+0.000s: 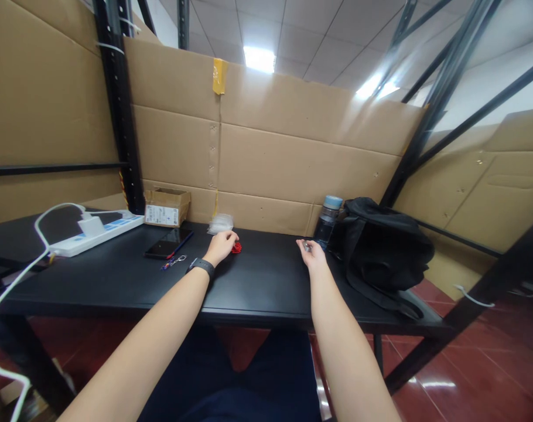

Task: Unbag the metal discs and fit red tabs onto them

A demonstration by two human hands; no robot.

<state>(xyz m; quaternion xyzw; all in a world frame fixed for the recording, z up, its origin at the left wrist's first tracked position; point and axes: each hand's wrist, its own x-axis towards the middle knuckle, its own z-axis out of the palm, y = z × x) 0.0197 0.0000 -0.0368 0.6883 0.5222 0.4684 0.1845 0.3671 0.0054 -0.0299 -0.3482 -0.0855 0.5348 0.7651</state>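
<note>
Red thing: small, bright red, looks looped or bunched like cord, compact low heap, stands out hard against the dark surface; left part covered by fingers, so full outline and ends can't be told. Lies on the black bench, left of centre, right at the left hand, just in front of a crumpled clear plastic bag. Left grip: fingers curled down and narrow, over or beside the red thing, can't tell if it's pinched or only touched. Dark watch on that wrist

Right hand: well apart from the left, near the blue-capped bottle, palm side partly turned up. Grip narrow, holding a small silvery item between thumb and fingers; it's greyish, a bit shiny, too small to make out shape or markings

Around: dark phone with reddish lower edge lying flat to the left, keyring with metal clasp and coloured tag just in front of it, open cardboard box with white label behind, white power strip far left, black bag on the right beside the bottle
</note>
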